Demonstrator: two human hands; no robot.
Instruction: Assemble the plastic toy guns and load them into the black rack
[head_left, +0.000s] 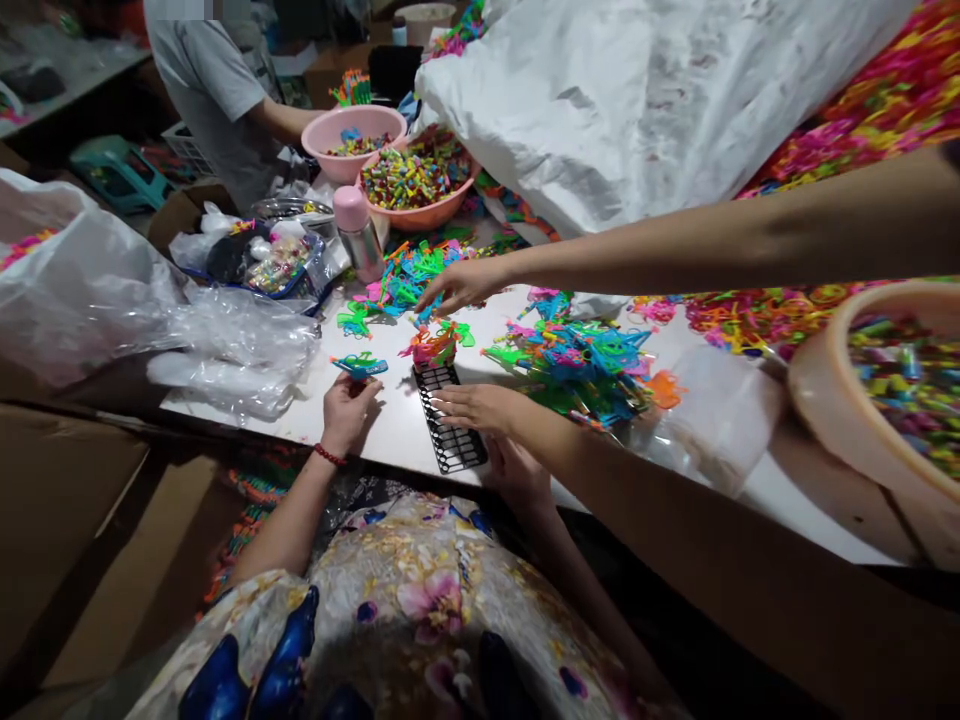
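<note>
White bench (400, 425), near edge: left grip (346, 408) pinches blue toy (365, 367); likely light, stiff, slick; best held by flat body. Right grip (523, 476) beside rack (459, 442): state unclear.

We take this for a workshop. Plastic parts (581, 365) lie heaped on our bench (390, 412), bowls (420, 217) of small pieces (416, 182) crowd its far left corner, and a tub (810, 372) of more stands toward its right end. Beyond the far edge we see a big white sack (570, 115) and a bright mound of loose parts (904, 95). Clear bags (236, 345) cover the left end, a carton (60, 485) stands below the near left corner, and past the far left corner we have a co-worker (206, 95).
</note>
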